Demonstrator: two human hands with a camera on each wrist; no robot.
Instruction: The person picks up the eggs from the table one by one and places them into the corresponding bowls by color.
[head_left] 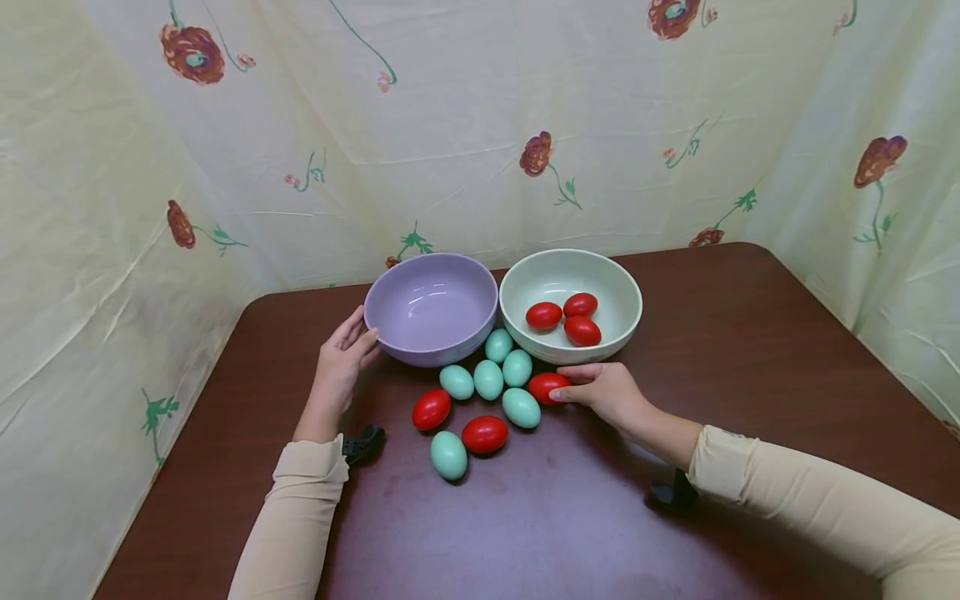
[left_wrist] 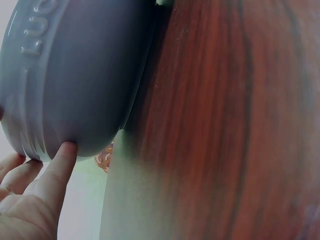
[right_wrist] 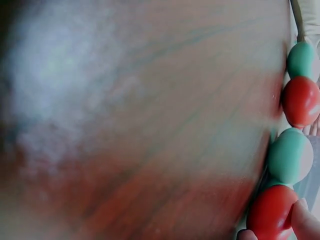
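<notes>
Probably light and slippery, the red egg (head_left: 543, 387) pinched by the right hand (head_left: 613, 395) wants gripping around its middle; the left hand (head_left: 341, 360), fingers extended, touches the left purple bowl (head_left: 438, 343).

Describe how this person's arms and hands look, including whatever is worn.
The left sleeve and right sleeve are plain cream, wrinkled near the cuffs. A black device shows beside the left cuff, another by the right. Left hand and right hand wear no gloves.
</notes>
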